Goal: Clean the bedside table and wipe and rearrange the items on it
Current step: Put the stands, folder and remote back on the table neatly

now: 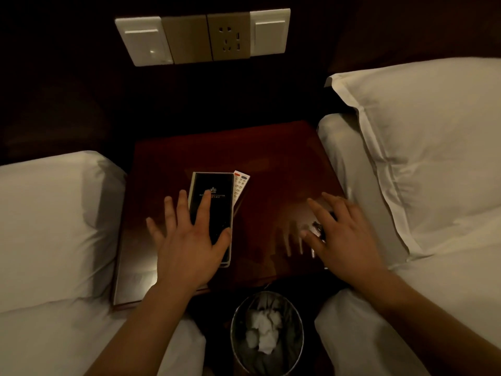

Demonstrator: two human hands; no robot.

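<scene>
Between two white beds [48,229], glossy dark bedside table [271,164], wall switches [202,36] above.

We find very little that can be read. The black booklet [212,210] on the bedside table [271,164] carries a small pale crown emblem on its cover, and under it a line of light lettering, but the left hand [189,240] covers part of it and the rest is too small and blurred for us to make out a single word. The white remote control [240,185] tucked partly under the booklet shows rows of round buttons, an orange-red one and a grey one at its top edge; any numerals or labels on them are too small for us to read. The wall panel [202,36] with switches and socket bears no marking we can read.
</scene>
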